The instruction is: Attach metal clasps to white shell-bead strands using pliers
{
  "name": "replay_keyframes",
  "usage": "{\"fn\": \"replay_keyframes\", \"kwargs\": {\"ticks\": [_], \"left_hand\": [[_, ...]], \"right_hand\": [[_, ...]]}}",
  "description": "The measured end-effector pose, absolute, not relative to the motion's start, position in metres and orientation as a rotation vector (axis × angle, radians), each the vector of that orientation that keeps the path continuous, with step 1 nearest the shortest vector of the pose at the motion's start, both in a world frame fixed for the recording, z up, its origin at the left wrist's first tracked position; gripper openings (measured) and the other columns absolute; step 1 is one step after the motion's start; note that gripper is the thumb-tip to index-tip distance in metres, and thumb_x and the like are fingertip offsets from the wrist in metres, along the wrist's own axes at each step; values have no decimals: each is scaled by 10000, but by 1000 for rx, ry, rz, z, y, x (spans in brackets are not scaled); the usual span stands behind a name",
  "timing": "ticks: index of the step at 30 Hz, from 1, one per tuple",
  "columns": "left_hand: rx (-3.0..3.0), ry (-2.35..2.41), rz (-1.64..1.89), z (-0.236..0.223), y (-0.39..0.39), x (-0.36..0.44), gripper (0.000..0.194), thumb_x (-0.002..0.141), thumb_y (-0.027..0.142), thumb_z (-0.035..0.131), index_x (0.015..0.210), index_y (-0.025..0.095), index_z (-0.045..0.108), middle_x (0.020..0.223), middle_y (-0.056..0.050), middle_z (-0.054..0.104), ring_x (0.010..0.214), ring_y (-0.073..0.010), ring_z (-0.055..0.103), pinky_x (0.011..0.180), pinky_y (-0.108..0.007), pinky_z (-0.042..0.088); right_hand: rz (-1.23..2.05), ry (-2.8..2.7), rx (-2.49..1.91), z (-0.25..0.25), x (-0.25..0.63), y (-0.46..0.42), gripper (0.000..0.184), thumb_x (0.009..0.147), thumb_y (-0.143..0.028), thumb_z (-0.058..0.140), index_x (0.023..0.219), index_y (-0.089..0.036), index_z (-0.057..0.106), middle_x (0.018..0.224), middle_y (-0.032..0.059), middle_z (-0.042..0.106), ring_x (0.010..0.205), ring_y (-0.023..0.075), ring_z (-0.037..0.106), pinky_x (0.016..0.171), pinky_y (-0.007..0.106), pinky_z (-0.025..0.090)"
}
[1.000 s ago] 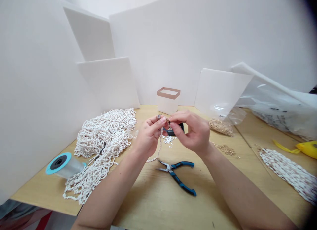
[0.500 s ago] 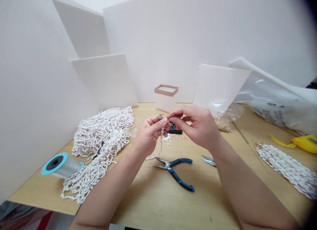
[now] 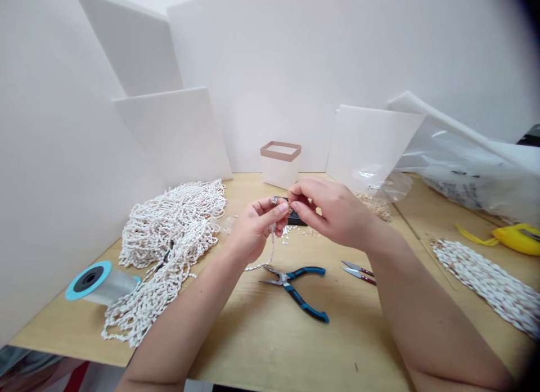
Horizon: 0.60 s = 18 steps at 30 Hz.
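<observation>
My left hand [image 3: 259, 226] is closed in a pinch on the end of a strand of small white beads [image 3: 272, 247], which hangs below it to the tabletop. A metal coil ring [image 3: 275, 201] sits on one of its fingers. My right hand [image 3: 331, 212] is closed too, its thumb and forefinger pinched right at the left fingertips. What it grips is too small to make out. Behind the fingertips lies a small black tray [image 3: 298, 219], partly hidden. Open pliers [image 3: 291, 285] with blue and black handles rest on the table below my hands.
A heap of white bead strands [image 3: 169, 229] lies left, beside a spool of clear line [image 3: 103, 284]. Thread snips [image 3: 358, 271], more bead strands [image 3: 481, 285] and a yellow tool [image 3: 518, 238] are on the right. A box [image 3: 280, 170] stands behind, near plastic bags [image 3: 468, 178].
My right hand has shifted slightly and its fingers are curled closer at the left fingertips. The view has moved a little, and more of the snips shows beside my right forearm.
</observation>
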<state>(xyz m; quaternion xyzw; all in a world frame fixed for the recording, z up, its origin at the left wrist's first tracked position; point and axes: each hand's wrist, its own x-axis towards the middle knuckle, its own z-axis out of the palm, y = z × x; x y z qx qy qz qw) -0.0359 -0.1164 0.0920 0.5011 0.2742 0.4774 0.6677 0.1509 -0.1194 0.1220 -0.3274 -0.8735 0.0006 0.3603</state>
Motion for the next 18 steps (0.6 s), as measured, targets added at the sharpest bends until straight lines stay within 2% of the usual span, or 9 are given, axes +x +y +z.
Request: {"fn": "replay_keyframes", "kwargs": {"ticks": [6, 11, 18], "left_hand": [[1306, 650, 1106, 92, -115, -39, 299, 771, 427, 819, 761, 151, 706, 631, 19, 545, 563, -71, 419, 540, -224, 327], [1473, 677, 1201, 97, -120, -40, 287, 787, 435, 807, 813, 158, 737, 748, -30, 660, 682, -120, 545, 660, -247, 431], [1605, 767, 1347, 98, -125, -40, 249, 836, 391, 763, 814, 146, 726, 748, -32, 652, 683, -122, 532, 623, -237, 412]], "right_hand": [[214, -2388, -904, 140, 155, -115, 160, 966, -236, 482, 820, -196, 535, 734, -1, 569, 626, 122, 484, 582, 255, 361], [448, -2467, -1014, 156, 153, -114, 152, 950, -272, 504, 841, -196, 577, 762, 3, 622, 554, 101, 482, 500, 243, 329], [464, -2526, -1058, 170, 148, -113, 147, 924, -215, 516, 786, -206, 566, 680, -18, 603, 494, 94, 477, 459, 240, 290]]}}
